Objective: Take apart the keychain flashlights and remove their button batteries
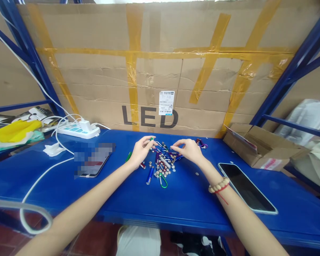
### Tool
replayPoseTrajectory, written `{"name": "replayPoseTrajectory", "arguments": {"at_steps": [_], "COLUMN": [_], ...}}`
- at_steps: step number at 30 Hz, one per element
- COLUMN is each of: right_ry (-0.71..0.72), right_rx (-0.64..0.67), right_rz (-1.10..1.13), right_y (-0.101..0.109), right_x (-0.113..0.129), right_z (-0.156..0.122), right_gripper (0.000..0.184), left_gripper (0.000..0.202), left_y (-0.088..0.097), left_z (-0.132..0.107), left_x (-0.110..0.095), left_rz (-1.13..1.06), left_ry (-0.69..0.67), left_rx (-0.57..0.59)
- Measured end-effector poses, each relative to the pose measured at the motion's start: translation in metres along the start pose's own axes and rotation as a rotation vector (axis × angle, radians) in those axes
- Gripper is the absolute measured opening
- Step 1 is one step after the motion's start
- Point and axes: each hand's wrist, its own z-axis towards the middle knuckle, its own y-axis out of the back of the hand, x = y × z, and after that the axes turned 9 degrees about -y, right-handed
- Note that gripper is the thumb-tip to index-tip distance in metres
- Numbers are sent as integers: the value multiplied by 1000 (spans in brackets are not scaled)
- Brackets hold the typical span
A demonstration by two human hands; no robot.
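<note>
Fairly bright, even light is covering the table (138,202) and the cardboard (96,89), its source lying out of view. Highlights are glinting on the wrinkled tape (132,73), and a strip along the top edge is showing nearly white. The floor (88,240) is sitting in dimmer light. The wide lens is making the posts (32,60) lean outward and stretching the sides. Fine detail in the pile (165,163) is looking soft, small print on the label (166,99) is coming out unreadable, and square blocks are masking part of the left phone (104,160).
</note>
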Motion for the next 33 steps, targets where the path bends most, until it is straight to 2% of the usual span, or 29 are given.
{"name": "replayPoseTrajectory", "arguments": {"at_steps": [3,5,8,11,16,20,26,29,33], "right_ry": [21,79,177,161,193,228,15,23,69], "right_rx": [19,64,228,355,320,244,201,234,218], "right_rz": [-180,-185,-160,-214,-228,-9,585,675,677], "right_y": [2,3,5,4,-1,-3,0,1,1], "right_x": [-2,0,3,5,4,3,10,12,11], "right_z": [-1,-3,-4,-5,-6,-5,-2,-3,-2], "right_gripper": [10,13,19,17,13,12,39,40,37], "left_gripper": [46,46,43,41,38,34,39,42,44], "left_y": [3,2,-3,-11,-22,-24,-25,-25,-23], "left_z": [1,0,-3,-8,-16,-18,-18,-18,-17], "left_x": [0,-2,-6,-10,-10,-7,-10,-15,-15], "left_rz": [-64,-73,-64,-69,-90,-144,-98,-69,-111], "left_ry": [67,87,86,88,144,151,148,180,203], "left_rx": [-99,-127,-142,-127,-57,-3,135,155,181]}}
